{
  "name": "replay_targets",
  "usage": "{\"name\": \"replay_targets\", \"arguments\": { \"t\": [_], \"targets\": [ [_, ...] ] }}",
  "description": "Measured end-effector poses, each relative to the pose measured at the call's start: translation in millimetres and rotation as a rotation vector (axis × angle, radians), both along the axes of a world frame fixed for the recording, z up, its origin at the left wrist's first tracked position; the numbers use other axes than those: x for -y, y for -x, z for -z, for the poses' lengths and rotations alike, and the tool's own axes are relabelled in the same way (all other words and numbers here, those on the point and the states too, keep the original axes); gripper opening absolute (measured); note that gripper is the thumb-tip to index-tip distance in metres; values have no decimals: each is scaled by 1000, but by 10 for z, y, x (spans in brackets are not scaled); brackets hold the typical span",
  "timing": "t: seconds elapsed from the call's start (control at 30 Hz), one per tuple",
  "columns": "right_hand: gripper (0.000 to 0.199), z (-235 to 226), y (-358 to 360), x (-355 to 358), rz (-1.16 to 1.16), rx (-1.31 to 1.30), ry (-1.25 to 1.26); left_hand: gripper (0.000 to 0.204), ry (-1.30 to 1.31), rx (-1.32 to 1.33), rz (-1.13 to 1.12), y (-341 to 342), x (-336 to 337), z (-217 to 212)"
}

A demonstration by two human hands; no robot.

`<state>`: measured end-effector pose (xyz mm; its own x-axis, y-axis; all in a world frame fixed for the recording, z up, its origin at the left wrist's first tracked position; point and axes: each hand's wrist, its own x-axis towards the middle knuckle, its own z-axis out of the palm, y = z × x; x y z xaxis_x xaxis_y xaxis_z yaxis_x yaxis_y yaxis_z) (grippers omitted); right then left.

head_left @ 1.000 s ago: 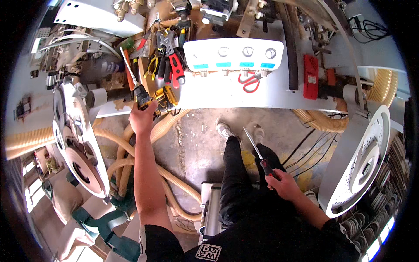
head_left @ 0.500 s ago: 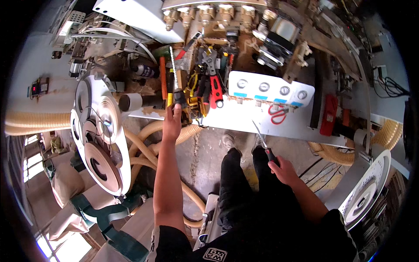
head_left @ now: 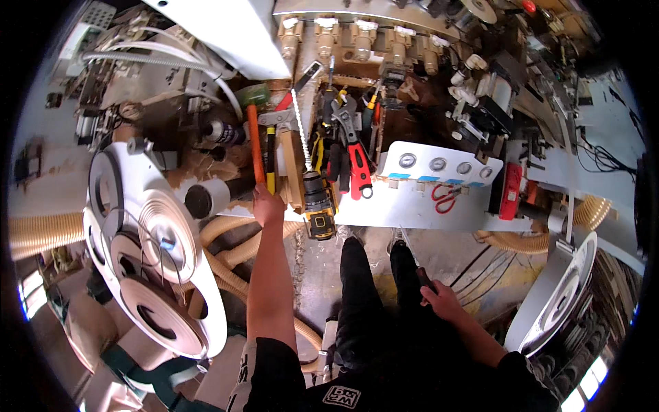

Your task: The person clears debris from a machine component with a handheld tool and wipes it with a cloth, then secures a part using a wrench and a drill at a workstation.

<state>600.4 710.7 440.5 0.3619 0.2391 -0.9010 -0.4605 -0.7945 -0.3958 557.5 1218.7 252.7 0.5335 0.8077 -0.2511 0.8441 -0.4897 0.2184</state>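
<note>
The cordless drill (head_left: pixel 319 203) is the landmark here: a black and yellow body lying at the front edge of the cluttered white bench (head_left: pixel 412 218), its long spiral bit pointing away up the bench. Just left of the drill, the left hand (head_left: pixel 266 203) is curled around the near end of a hammer (head_left: pixel 255 141) with a long orange handle and a green head at the far end; a yellow-handled tool lies just beside that handle. Right of the drill sit red-handled pliers (head_left: pixel 358 172) and, farther right, red scissors (head_left: pixel 445 198). Below and right of the drill, over the dark trousers, the right hand (head_left: pixel 443 299) is closed around a screwdriver (head_left: pixel 414 259), its thin shaft angled up toward the bench. Half a second ago the left hand was already at the bench edge by the tools; the right hand has kept its grip on the screwdriver, which sits much as before.
</note>
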Motion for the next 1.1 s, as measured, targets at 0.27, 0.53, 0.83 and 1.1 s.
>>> {"name": "replay_targets", "arguments": {
  "t": [0.27,0.53,0.83,1.1],
  "targets": [
    [38,88,388,-180,334,-113,-67,41,375,679,-69,274,294,-961],
    [47,822,328,-331,342,-43,-158,52,538,818,-23,934,1390,-2673],
    [53,870,274,-582,-76,320,202,36,293,-25,619,625,2580,-2562],
    [46,918,303,-489,-63,353,176,38,311,-331,665,275,3072,-3127]
  ]
}}
